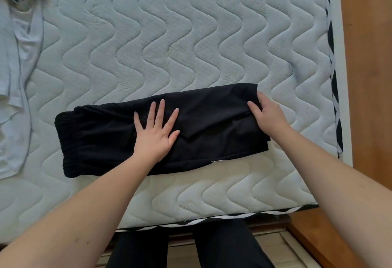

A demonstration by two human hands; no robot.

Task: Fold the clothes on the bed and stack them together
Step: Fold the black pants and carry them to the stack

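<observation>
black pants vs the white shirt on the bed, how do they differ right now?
The black pants are folded into a neat long strip; the white shirt lies loose and rumpled. The pants sit near the bed's front edge under both hands; the shirt is at the far left, untouched and partly out of frame. Both rest on the quilted mattress.

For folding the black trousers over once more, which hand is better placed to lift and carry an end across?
Probably the right hand: it already holds the right end of the black trousers, fingers curled at the edge. The left hand lies flat, fingers spread, on the middle, suited to pinning the fabric down.
</observation>
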